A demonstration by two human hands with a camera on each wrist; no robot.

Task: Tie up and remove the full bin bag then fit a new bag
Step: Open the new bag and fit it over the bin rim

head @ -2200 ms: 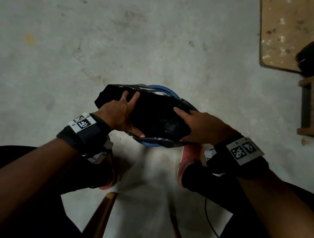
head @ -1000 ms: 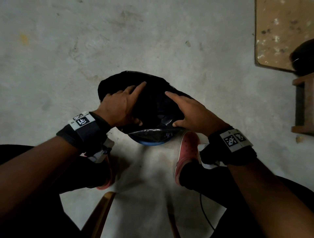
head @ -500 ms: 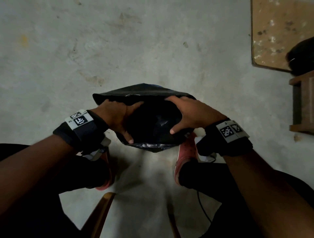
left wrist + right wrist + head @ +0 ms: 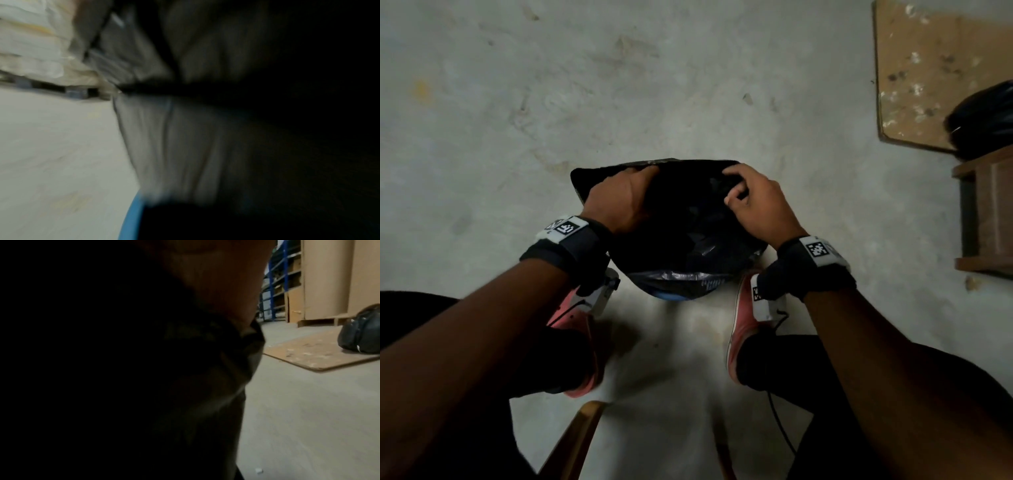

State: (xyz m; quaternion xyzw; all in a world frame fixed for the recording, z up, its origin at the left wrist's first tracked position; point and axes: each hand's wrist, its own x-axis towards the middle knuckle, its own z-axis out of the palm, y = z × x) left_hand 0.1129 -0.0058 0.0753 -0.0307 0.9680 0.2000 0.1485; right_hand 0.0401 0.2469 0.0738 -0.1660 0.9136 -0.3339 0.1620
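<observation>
A black bin bag [image 4: 681,219] hangs open-mouthed over a blue bin [image 4: 671,296], of which only the near rim shows, on the floor between my feet. My left hand [image 4: 619,195] grips the bag's left top edge, fingers reaching over the far rim. My right hand [image 4: 750,195] has its fingers curled on the right top edge. In the left wrist view, blurred grey-black plastic [image 4: 174,146] drapes over the blue bin rim [image 4: 131,219]. The right wrist view is mostly dark bag [image 4: 185,386] beneath my palm. The tied full bag [image 4: 983,120] sits far right.
A stained cardboard sheet [image 4: 914,68] lies on the concrete floor at top right, under the full bag [image 4: 362,331]. A wooden crate [image 4: 989,212] stands at the right edge. My pink shoes [image 4: 743,329] flank the bin; a wooden chair leg [image 4: 571,442] is below.
Both hands have shifted from the middle of the bag out to its top edges and curled onto them. The bag's mouth is spread wider and the blue rim shows again at the near side.
</observation>
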